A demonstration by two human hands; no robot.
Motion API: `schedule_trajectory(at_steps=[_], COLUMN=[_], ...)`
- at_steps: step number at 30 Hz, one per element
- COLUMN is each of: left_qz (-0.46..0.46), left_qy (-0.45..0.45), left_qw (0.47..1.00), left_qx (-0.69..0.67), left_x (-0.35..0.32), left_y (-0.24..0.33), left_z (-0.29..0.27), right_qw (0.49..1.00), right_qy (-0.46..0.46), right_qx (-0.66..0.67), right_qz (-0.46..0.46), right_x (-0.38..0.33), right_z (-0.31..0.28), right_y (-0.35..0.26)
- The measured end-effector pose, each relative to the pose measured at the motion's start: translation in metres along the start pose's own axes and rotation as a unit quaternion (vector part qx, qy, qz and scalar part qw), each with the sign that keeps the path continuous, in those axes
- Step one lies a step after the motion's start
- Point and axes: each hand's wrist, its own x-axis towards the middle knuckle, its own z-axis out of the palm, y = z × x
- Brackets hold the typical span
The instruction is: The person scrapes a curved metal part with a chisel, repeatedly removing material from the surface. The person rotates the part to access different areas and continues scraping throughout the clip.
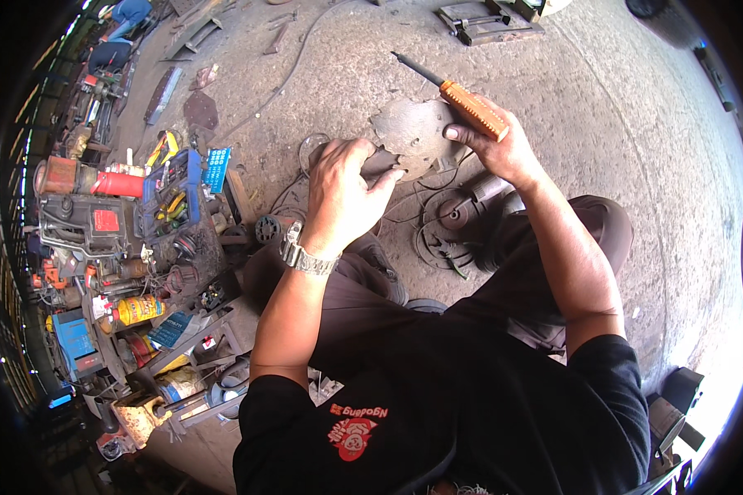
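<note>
A flat grey plate [414,132] with a jagged, torn-looking edge is held up between my hands, above the floor. My left hand [343,177], with a metal watch [307,251] on its wrist, pinches the plate's left edge between thumb and fingers. In my right hand [504,144] is a screwdriver [474,110] with an orange handle, its dark shaft pointing up and to the left. The right thumb lies across the handle's lower end and close to the plate's right edge. Fingers of the right hand behind the plate are hidden.
An angle grinder [466,211] with cables lies between my legs. To the left are a blue tool case [170,194], a red cylinder [117,184], a yellow bottle [139,310] and a cluttered rack. A metal frame [491,23] stands on the concrete floor ahead.
</note>
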Motion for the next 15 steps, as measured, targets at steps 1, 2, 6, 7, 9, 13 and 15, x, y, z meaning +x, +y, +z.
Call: schedule_trajectory(at_steps=[1,2,6,7,9,13,15], left_qz=[0.0,0.001,0.018,0.017,0.016,0.023,0.033], left_qy=[0.001,0.002,0.022,0.019,0.011,0.053,0.087], left_qw=[1.0,1.0,0.999,0.999,0.999,0.997,0.994], left_qx=[-0.001,-0.002,0.016,0.021,0.031,0.047,0.061], left_x=[0.0,0.0,0.0,0.001,0.001,0.001,0.001], left_y=[0.0,-0.001,0.002,0.002,0.001,-0.007,-0.013], left_z=[0.0,0.0,-0.001,-0.001,0.0,0.001,0.003], right_qw=[1.0,1.0,0.998,0.998,0.998,0.999,0.999], right_qy=[-0.002,0.004,0.02,0.022,0.028,0.041,0.045], right_qx=[0.005,-0.004,-0.042,-0.052,-0.055,-0.007,0.008], right_qz=[-0.006,-0.015,-0.03,-0.028,-0.032,-0.005,0.008], right_x=[0.0,0.001,0.0,0.0,-0.001,-0.001,-0.001], right_z=[0.0,0.0,0.001,0.001,0.003,0.008,0.01], right_y=[0.001,0.001,-0.002,-0.003,0.001,-0.006,-0.012])
